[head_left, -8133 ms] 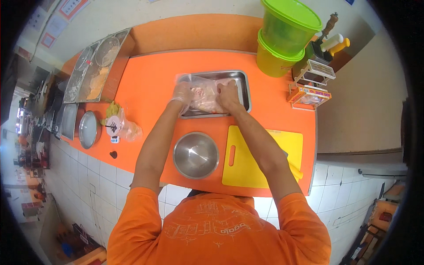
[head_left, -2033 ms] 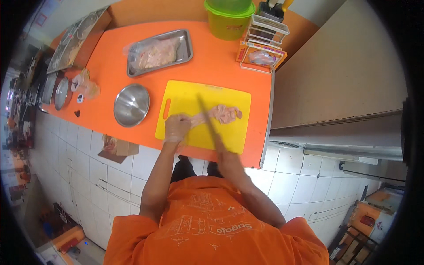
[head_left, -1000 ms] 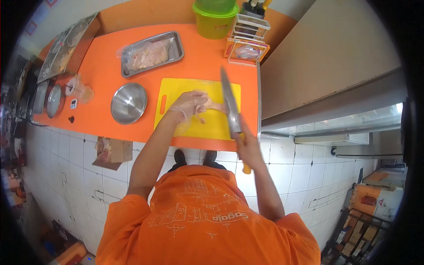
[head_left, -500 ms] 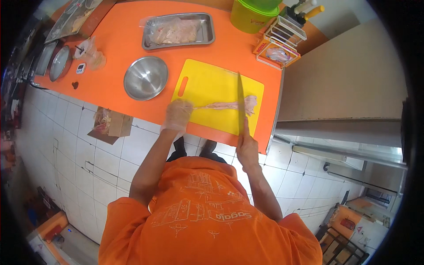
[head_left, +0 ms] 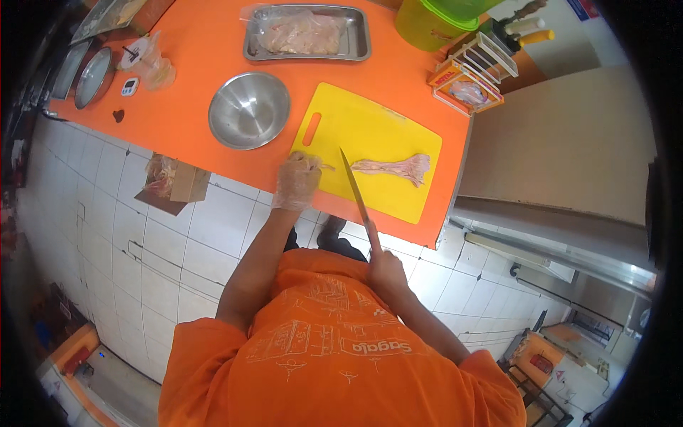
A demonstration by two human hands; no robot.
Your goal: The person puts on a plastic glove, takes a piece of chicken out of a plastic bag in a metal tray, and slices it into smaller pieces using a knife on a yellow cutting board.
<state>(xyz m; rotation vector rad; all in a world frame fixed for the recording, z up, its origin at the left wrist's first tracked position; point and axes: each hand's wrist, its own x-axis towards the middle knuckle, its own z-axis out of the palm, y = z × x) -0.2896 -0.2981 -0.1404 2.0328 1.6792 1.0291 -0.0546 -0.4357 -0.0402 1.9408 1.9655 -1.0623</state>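
Yellow cutting board point(head_left: 377, 128) on an orange desk point(head_left: 178, 135) carries a strip of pale meat point(head_left: 398, 169), fanned out at its right end. The right hand point(head_left: 388, 272) has its grip clamped on a knife point(head_left: 355, 186), blade slanting over the board just left of the strip. The plastic-gloved left hand point(head_left: 299, 176), its grip drawn together on a thin scrap point(head_left: 327, 168), covers the board's near-left corner. Left of the board, a steel bowl point(head_left: 249, 110) stands near a metal tray point(head_left: 357, 35) of bagged meat point(head_left: 302, 34).
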